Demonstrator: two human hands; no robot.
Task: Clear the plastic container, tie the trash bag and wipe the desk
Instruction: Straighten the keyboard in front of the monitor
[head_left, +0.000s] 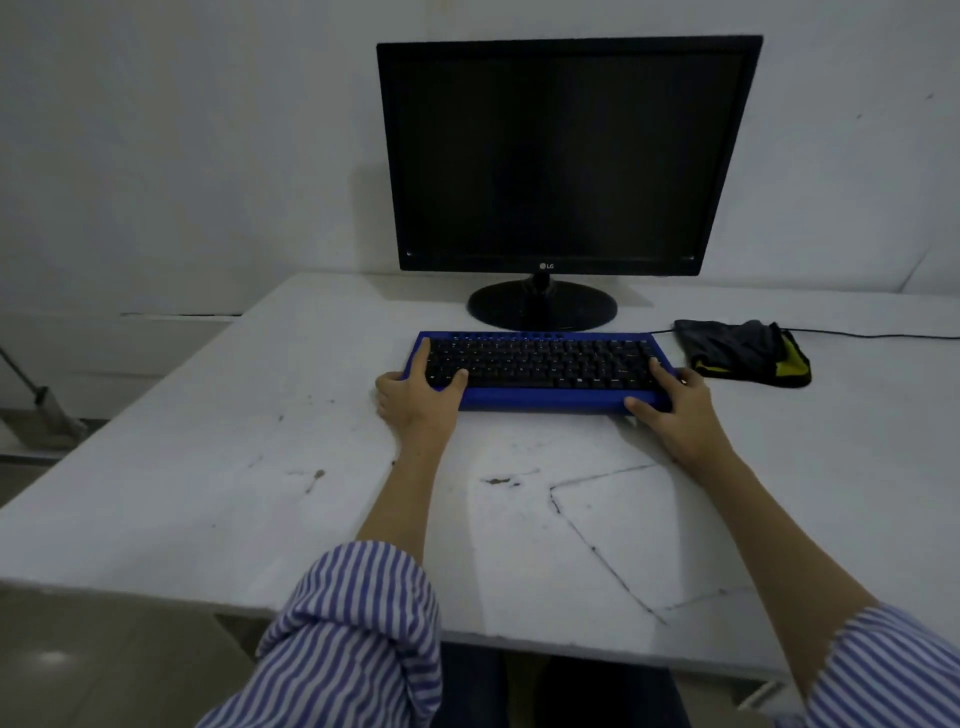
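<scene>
Left hand and right hand each grip an end of the blue keyboard on the white desk, before the monitor; grey-yellow cloth lies right.

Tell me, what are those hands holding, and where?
The blue keyboard, gripped by both ends: left hand on its left end, right hand on its right front corner.

A plain white wall is filling the upper part of the frame, lying in dim, even light. The white worktop is stretching across the middle, showing scuffs and dark cracks. At lower left a tiled floor is catching a faint glare, and a mop-like tool is leaning at the left edge.
</scene>
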